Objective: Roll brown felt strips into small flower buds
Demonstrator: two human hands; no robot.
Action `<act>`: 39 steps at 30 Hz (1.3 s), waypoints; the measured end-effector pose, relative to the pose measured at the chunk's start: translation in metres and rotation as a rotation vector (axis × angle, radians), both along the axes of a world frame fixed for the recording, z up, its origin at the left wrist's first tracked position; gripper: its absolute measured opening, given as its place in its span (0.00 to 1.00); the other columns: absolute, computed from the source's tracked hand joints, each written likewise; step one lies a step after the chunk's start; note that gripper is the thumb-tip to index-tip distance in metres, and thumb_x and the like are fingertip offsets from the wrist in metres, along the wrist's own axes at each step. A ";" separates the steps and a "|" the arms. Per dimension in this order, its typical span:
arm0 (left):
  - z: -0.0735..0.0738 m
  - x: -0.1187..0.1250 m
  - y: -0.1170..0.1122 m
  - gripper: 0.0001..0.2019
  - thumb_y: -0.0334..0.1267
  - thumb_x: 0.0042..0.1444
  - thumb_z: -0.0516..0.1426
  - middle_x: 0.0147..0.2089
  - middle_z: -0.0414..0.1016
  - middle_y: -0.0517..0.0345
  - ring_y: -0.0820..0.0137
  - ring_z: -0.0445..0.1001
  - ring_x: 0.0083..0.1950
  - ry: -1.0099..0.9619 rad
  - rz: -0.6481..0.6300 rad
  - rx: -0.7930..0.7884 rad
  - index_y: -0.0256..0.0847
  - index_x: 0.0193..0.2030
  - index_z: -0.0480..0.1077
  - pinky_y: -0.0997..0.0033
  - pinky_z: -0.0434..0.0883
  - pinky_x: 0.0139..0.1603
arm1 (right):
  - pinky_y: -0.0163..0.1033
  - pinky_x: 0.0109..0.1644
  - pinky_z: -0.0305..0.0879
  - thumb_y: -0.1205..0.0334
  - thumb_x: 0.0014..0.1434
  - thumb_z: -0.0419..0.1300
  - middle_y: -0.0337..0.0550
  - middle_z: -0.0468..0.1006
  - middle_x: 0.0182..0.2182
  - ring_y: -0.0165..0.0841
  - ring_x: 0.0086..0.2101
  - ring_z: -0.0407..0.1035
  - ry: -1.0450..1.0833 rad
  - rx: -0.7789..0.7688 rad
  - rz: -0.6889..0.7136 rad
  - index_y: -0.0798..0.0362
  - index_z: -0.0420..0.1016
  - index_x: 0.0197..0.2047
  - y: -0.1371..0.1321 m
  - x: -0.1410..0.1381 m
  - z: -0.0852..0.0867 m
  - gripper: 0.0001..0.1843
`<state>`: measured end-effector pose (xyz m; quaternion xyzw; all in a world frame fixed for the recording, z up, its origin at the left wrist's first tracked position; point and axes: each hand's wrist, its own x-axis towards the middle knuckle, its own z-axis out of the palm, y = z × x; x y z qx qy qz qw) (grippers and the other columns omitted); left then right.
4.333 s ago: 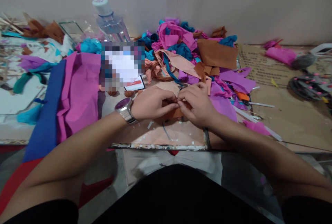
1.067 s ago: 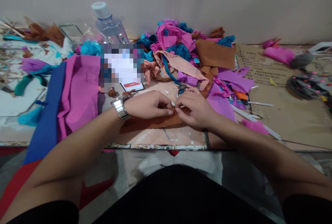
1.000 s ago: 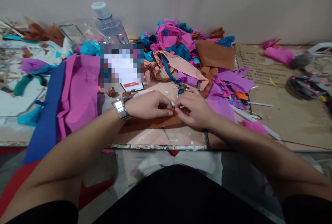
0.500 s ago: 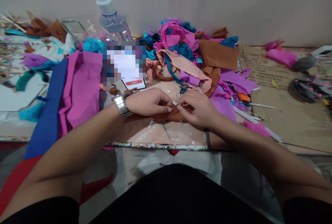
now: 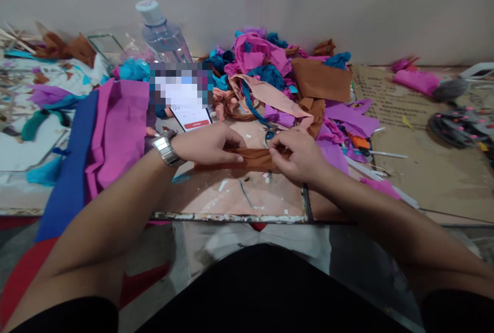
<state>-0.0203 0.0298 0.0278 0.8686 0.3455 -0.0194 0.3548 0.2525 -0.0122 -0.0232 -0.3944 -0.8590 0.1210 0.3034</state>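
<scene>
Pinching brown paper strip (image 5: 254, 159): left hand (image 5: 210, 145) toward one end, right hand (image 5: 297, 155) toward the other, thumb against fingers. Strip matte, creased lengthwise; folding probable, hands obscure ends. Located over front tabletop (image 5: 210, 200); scrap-flecked open room toward chipped edge (image 5: 231, 217), paper heap (image 5: 264, 57) behind. Long axis left–right, roughly parallel to edge.

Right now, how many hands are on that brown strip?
2: the left hand holds the brown strip toward its left, the right hand farther right. No other hands show.
</scene>
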 end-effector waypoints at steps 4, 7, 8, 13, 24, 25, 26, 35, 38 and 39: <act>0.004 0.000 0.002 0.16 0.43 0.60 0.59 0.34 0.82 0.60 0.72 0.75 0.31 0.074 0.026 0.025 0.41 0.51 0.81 0.75 0.62 0.32 | 0.46 0.49 0.58 0.64 0.60 0.60 0.41 0.82 0.32 0.37 0.34 0.72 0.003 -0.014 -0.052 0.51 0.75 0.35 0.002 0.002 0.001 0.02; 0.001 0.000 0.004 0.17 0.35 0.60 0.54 0.38 0.83 0.58 0.70 0.76 0.34 0.106 0.039 0.109 0.40 0.50 0.82 0.74 0.64 0.35 | 0.46 0.49 0.58 0.64 0.61 0.61 0.41 0.82 0.32 0.37 0.34 0.73 0.009 -0.012 -0.062 0.51 0.75 0.35 0.002 0.002 0.001 0.03; 0.000 0.001 0.004 0.19 0.33 0.59 0.52 0.39 0.84 0.57 0.69 0.77 0.35 0.111 0.045 0.132 0.39 0.51 0.81 0.73 0.65 0.36 | 0.46 0.49 0.58 0.64 0.61 0.61 0.40 0.82 0.31 0.37 0.34 0.73 0.012 -0.011 -0.061 0.51 0.75 0.35 0.002 0.002 0.001 0.03; 0.000 0.006 -0.001 0.26 0.30 0.59 0.49 0.49 0.84 0.56 0.67 0.80 0.43 0.049 0.017 0.125 0.40 0.60 0.78 0.73 0.70 0.45 | 0.45 0.48 0.59 0.63 0.63 0.60 0.39 0.81 0.30 0.36 0.33 0.72 0.020 -0.019 -0.046 0.51 0.75 0.36 0.001 0.000 0.001 0.04; 0.004 -0.002 0.001 0.27 0.31 0.63 0.49 0.56 0.83 0.56 0.67 0.80 0.49 -0.033 0.039 0.183 0.41 0.66 0.75 0.73 0.72 0.53 | 0.44 0.47 0.59 0.67 0.59 0.61 0.39 0.80 0.29 0.34 0.31 0.73 0.033 -0.010 -0.075 0.52 0.75 0.34 0.007 0.006 0.000 0.02; 0.005 -0.003 0.001 0.26 0.33 0.64 0.49 0.51 0.84 0.56 0.67 0.80 0.46 -0.040 0.070 0.192 0.40 0.66 0.75 0.72 0.72 0.51 | 0.43 0.46 0.60 0.67 0.59 0.61 0.39 0.80 0.29 0.34 0.31 0.72 0.037 -0.021 -0.086 0.52 0.75 0.33 0.009 0.008 0.001 0.03; 0.006 -0.003 0.002 0.25 0.35 0.65 0.50 0.46 0.85 0.56 0.68 0.79 0.42 -0.050 0.097 0.207 0.39 0.65 0.76 0.72 0.72 0.48 | 0.42 0.44 0.60 0.67 0.59 0.61 0.38 0.80 0.28 0.34 0.30 0.72 0.040 -0.035 -0.100 0.52 0.75 0.33 0.010 0.010 0.001 0.03; 0.007 -0.005 0.000 0.28 0.34 0.63 0.50 0.44 0.85 0.55 0.69 0.78 0.37 -0.113 0.184 0.370 0.43 0.69 0.73 0.72 0.70 0.39 | 0.37 0.33 0.58 0.67 0.58 0.62 0.36 0.76 0.24 0.30 0.25 0.67 0.135 -0.115 -0.168 0.53 0.75 0.33 0.019 0.017 0.005 0.03; 0.006 -0.004 -0.002 0.30 0.34 0.61 0.52 0.54 0.84 0.53 0.64 0.81 0.45 -0.108 0.170 0.385 0.43 0.70 0.71 0.69 0.73 0.46 | 0.37 0.35 0.60 0.66 0.60 0.61 0.37 0.77 0.26 0.31 0.26 0.68 0.126 -0.108 -0.148 0.53 0.76 0.33 0.018 0.015 0.005 0.03; 0.006 -0.003 -0.003 0.29 0.36 0.62 0.53 0.55 0.84 0.52 0.63 0.82 0.47 -0.109 0.148 0.389 0.43 0.70 0.71 0.68 0.73 0.48 | 0.38 0.37 0.60 0.66 0.61 0.61 0.37 0.78 0.27 0.31 0.27 0.69 0.116 -0.103 -0.127 0.53 0.76 0.34 0.016 0.013 0.006 0.04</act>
